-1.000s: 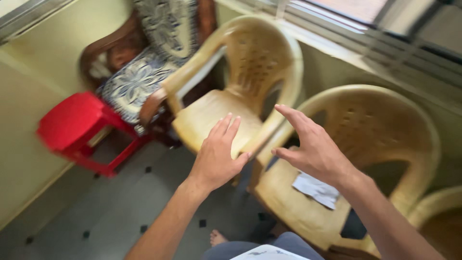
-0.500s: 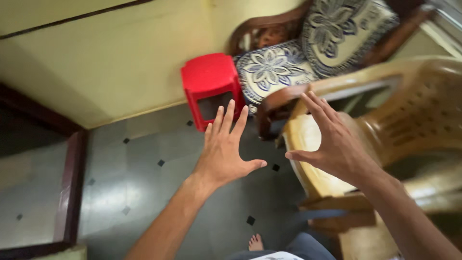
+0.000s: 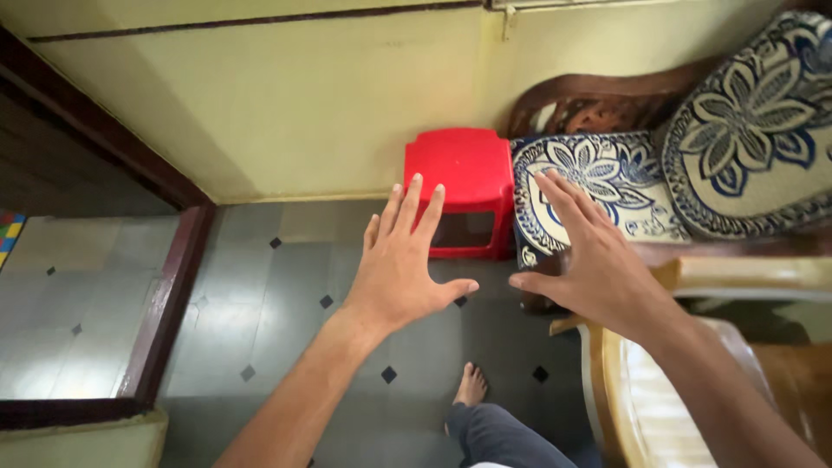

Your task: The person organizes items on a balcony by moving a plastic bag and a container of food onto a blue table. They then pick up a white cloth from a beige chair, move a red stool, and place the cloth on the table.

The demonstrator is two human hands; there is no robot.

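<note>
Both hands are stretched out in front of me, palms down and fingers spread, holding nothing. My left hand hovers above the grey tiled floor, its fingertips overlapping the front of a small red plastic stool that stands against the yellow wall. My right hand hovers just right of it, over the edge of a blue and white floral seat cushion on a dark wooden armchair. My bare foot shows on the floor below the hands.
A beige plastic chair stands at the lower right, close to my right forearm. A dark wooden door frame runs along the left, with another tiled floor beyond it. The grey floor carries small black diamond insets.
The view has swung further left and down: the plastic chairs slid off to the right and the red stool, wall and doorway came in. Both hands stay open and held out.
</note>
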